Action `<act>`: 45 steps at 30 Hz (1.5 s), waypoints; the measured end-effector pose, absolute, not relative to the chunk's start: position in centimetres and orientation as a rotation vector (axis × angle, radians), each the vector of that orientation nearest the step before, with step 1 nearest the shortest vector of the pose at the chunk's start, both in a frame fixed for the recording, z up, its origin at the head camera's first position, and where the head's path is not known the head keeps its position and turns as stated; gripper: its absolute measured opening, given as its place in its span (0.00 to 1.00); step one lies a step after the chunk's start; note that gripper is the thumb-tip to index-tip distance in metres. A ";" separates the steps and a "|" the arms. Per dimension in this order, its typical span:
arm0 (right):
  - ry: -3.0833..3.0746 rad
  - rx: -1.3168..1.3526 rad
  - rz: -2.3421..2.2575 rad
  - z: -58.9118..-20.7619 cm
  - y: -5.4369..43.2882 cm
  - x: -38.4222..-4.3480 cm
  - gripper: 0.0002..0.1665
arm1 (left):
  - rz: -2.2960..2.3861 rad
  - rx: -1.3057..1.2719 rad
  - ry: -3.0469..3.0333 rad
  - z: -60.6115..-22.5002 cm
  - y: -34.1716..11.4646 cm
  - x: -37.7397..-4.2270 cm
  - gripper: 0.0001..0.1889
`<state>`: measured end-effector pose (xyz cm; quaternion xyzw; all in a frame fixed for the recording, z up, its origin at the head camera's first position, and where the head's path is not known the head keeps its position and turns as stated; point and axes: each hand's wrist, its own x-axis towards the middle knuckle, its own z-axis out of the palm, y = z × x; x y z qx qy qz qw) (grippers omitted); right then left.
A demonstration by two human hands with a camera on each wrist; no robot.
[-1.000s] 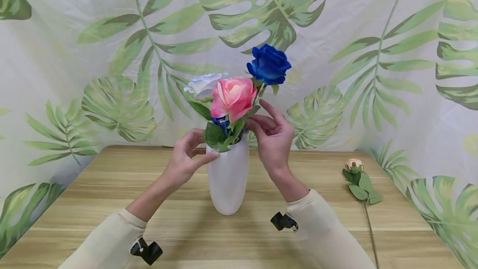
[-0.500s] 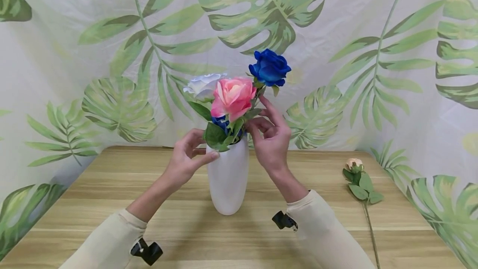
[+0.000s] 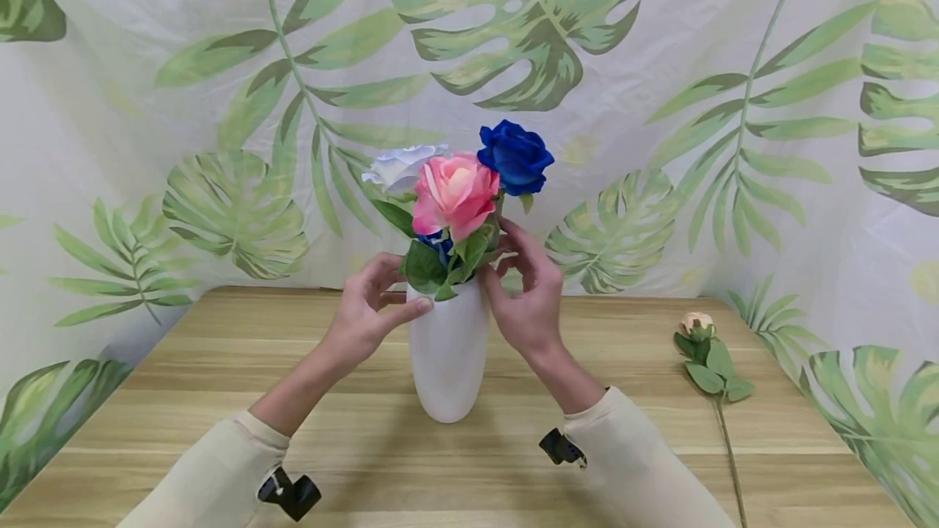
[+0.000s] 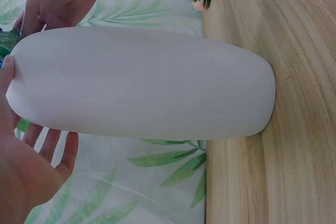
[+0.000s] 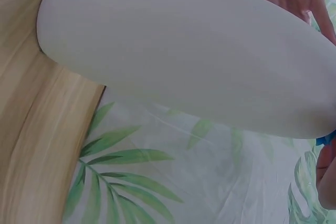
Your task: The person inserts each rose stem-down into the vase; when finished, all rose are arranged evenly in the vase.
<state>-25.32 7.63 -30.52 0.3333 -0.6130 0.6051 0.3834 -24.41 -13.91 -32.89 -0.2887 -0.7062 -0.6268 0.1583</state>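
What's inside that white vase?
Out of the white vase rise a pink rose, a pale flower, green leaves and a low blue bloom. The right hand holds a taller blue rose; its lower end is covered. Everything deeper is hidden.

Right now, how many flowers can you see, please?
4 clearly: white flower, pink flower and blue flower above the vase, peach flower on the table. A blue patch under the pink flower may be another, partly hidden.

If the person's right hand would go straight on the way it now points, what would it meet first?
Probably the oval green leaves below the ruffled pink rose, at the mouth of the tall white vase: the right hand points there in the head view, though depth is unclear.
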 end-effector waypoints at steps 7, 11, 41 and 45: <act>-1.416 0.729 1.692 -29.2 7.8 -25.8 0.25 | -1.795 -0.828 -2.022 -32.9 -13.8 -24.4 0.22; -1.464 0.716 1.751 -28.2 7.8 -26.0 0.29 | -1.797 -0.832 -2.021 -32.9 -13.8 -24.4 0.22; -1.417 0.857 1.684 -29.3 7.5 -25.7 0.35 | -1.803 -0.806 -2.033 -33.0 -13.9 -24.5 0.21; -1.453 0.834 1.662 -29.4 7.7 -25.5 0.33 | -1.801 -0.801 -2.041 -33.0 -14.0 -24.5 0.21</act>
